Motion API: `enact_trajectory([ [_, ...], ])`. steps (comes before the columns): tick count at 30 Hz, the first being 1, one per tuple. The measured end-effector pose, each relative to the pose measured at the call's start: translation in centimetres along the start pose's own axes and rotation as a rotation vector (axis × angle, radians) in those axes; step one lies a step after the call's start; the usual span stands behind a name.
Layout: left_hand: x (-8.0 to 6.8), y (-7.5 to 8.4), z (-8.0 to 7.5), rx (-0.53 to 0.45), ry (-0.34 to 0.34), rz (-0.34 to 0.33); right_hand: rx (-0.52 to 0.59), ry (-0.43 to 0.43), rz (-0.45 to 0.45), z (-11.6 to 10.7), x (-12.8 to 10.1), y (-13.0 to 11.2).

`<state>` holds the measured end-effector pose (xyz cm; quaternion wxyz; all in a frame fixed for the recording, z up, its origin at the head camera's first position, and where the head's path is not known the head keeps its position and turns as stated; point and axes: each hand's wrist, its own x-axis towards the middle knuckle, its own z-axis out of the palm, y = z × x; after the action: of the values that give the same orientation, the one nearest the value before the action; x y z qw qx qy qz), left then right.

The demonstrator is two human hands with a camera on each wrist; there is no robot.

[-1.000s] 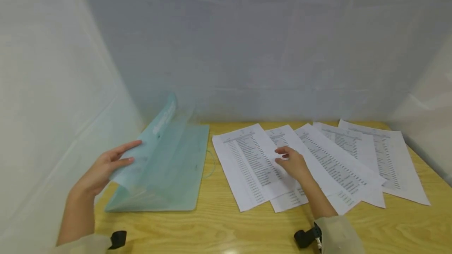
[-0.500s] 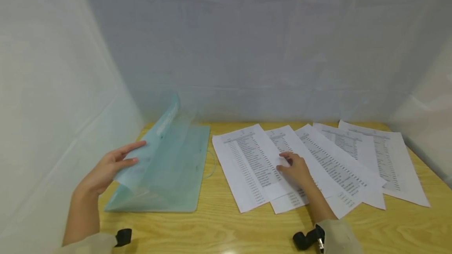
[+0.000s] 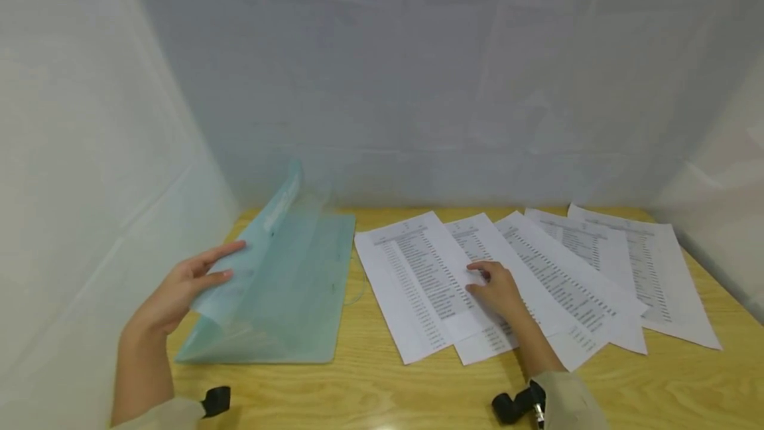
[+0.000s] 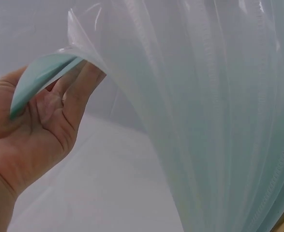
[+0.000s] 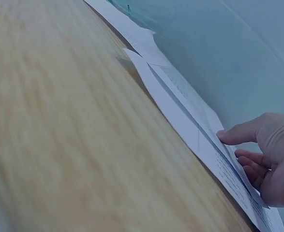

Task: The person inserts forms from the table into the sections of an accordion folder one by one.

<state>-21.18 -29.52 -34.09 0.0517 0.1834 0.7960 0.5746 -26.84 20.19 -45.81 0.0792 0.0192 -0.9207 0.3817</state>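
A translucent teal folder (image 3: 298,297) lies on the left of the wooden table (image 3: 382,383). My left hand (image 3: 185,287) pinches the folder's front cover (image 3: 265,231) at its near corner and holds it lifted. In the left wrist view the cover (image 4: 204,121) curves over my left hand (image 4: 40,121), thumb on one side and fingers on the other. Several printed sheets (image 3: 597,264) are fanned out, overlapping, to the folder's right. My right hand (image 3: 498,290) rests on the leftmost sheet (image 3: 412,277) near its right edge. In the right wrist view the right hand (image 5: 270,159) has loosely bent fingers on the paper.
White fabric walls (image 3: 89,151) close in the table on the left, back and right. A thin elastic loop (image 3: 357,284) sticks out from the folder's right edge. Bare wood runs along the table's near edge. Black straps (image 3: 513,403) sit at both wrists.
My right hand has slid a little toward me on the leftmost sheet. My left hand still holds the cover lifted at about the same height.
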Motion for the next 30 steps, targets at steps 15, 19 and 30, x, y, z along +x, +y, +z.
enact_trajectory([
  [15, -0.4, -0.5, 1.2, -0.031, 0.05, -0.009, 0.051, 0.05, 0.045, -0.1, -0.3, 0.0],
  [19, -0.5, -0.4, 1.2, -0.01, 0.051, -0.021, 0.069, 0.051, 0.059, -0.3, -0.3, 0.0],
  [30, 0.1, -0.4, 1.2, 0.02, 0.044, 0.017, 0.112, 0.076, 0.125, -0.7, 0.0, -0.2],
])
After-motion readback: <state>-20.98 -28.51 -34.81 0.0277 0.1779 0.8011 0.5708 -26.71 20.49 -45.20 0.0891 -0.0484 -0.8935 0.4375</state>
